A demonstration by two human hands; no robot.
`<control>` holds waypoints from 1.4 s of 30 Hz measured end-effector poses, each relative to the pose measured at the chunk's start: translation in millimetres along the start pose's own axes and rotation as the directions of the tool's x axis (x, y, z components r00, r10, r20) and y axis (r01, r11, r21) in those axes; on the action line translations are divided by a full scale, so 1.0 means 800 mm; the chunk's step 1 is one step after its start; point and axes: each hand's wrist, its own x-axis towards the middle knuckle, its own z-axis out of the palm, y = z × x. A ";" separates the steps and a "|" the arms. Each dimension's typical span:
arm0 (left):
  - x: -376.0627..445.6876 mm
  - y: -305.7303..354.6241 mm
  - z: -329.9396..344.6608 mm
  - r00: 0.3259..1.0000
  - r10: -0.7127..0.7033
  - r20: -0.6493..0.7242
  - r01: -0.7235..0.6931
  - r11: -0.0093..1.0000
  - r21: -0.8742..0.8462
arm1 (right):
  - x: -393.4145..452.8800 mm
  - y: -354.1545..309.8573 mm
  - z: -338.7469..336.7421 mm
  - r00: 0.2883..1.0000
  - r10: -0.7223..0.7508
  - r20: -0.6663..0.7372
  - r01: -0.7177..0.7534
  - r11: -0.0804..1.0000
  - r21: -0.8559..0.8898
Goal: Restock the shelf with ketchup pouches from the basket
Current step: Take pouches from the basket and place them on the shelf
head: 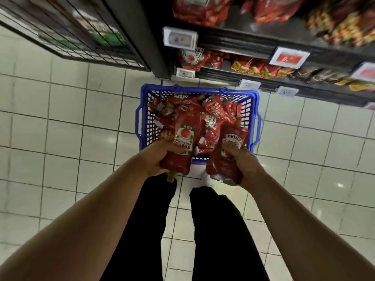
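While we stand over the blue basket point(197, 91) on the floor, our left hand point(156, 157) grips one ketchup pouch point(183, 138); our right hand point(246, 167) grips another pouch point(228, 151) (fingers curled round each); they look soft, probably floppy; mid-body holds suit the shelf point(253, 42).

Red ketchup pouches point(183, 138) in a blue lattice basket point(256, 110); pale square-tiled floor point(60, 128); black trousers point(219, 230).
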 end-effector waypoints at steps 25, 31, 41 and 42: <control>-0.507 0.192 0.393 0.314 0.948 0.061 -0.949 0.315 -0.015 | -0.561 -0.270 0.037 0.512 -0.701 0.496 0.768 0.633 0.102; -0.597 0.260 0.330 0.474 0.808 0.351 -0.841 0.533 -0.092 | -0.658 -0.363 0.034 0.376 -0.712 0.593 0.913 0.394 -0.106; -0.687 0.368 0.323 0.616 0.396 0.681 -0.775 0.149 0.615 | -0.795 -0.439 0.150 0.351 -0.708 0.613 0.923 0.151 -0.354; -0.690 0.378 0.322 0.604 0.385 0.698 -0.780 0.107 0.617 | -0.804 -0.444 0.163 0.345 -0.716 0.607 0.919 0.127 -0.373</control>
